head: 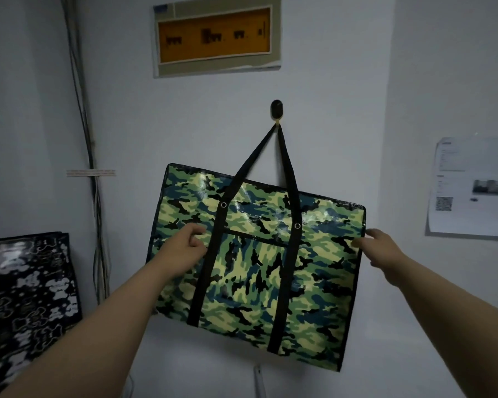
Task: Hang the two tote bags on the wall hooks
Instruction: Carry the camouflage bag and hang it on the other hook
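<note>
Where the camouflage tote bag [256, 268] hangs: directly below the wall hook [277, 109], with its black strap [288, 168] looped over the hook. The body is tilted, so the corner left of the hook sits higher than the right one.
Strap count: I cannot tell whether one handle or both sit on the hook.
Left hand [189, 244]: below and left of the hook, fingers loosely curled against the bag's front panel. It grips nothing visible.
Right hand [378, 245]: below and right of the hook, at the bag's side edge. I cannot tell whether it pinches or merely touches.
Second tote bag [26, 282]: black with white print, far down-left of the hook. No hook for it is in view.
Weight: probably light, since the bag is flat, looks empty and is carried by one small hook.
Material: glossy woven plastic, likely stiffish and slick on the face.
Where to hold: the webbing straps near their top for lifting, and the side edges only for levelling.
Risk: a downward tug could unseat the strap or strain the hook.
</note>
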